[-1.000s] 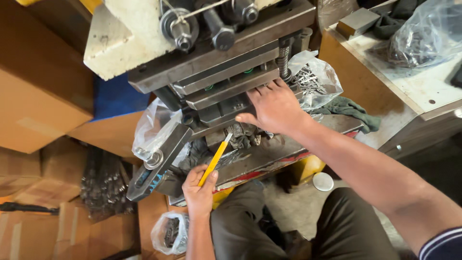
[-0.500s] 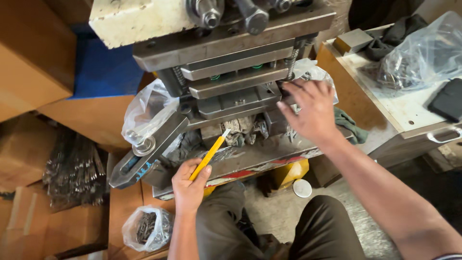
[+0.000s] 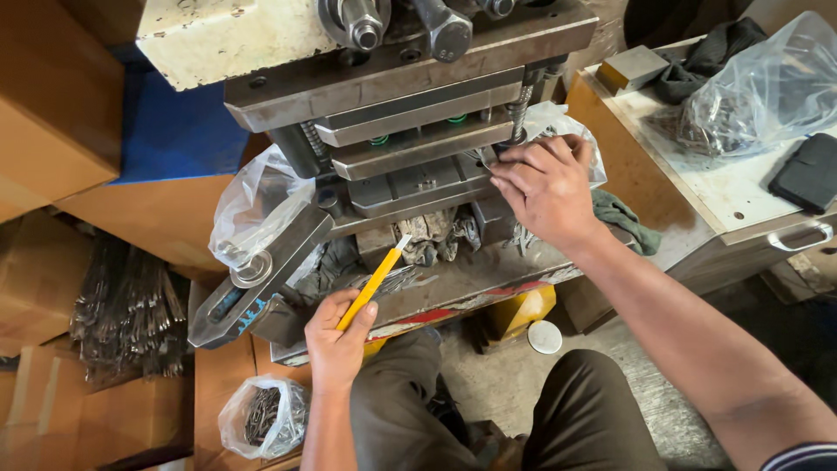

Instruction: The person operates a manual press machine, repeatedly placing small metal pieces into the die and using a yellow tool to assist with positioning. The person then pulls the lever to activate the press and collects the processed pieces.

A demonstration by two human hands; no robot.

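I sit in front of a metal press machine with stacked steel die plates. My left hand grips a yellow stick tool, its pale tip pointing up toward the lower die block. My right hand rests at the right end of the die, fingers curled at the gap between the plates, touching small metal pieces there. Whether it holds one I cannot tell. Rags hang under the die.
Clear plastic bags sit left and right of the die. A bench at right carries a bag of metal parts, a black pouch and a metal block. Cardboard boxes, metal pieces, a small bag lie left.
My right hand has shifted rightward along the die to its right end. The view has tilted, bringing the bench more into sight. My left hand keeps the yellow tool in place.
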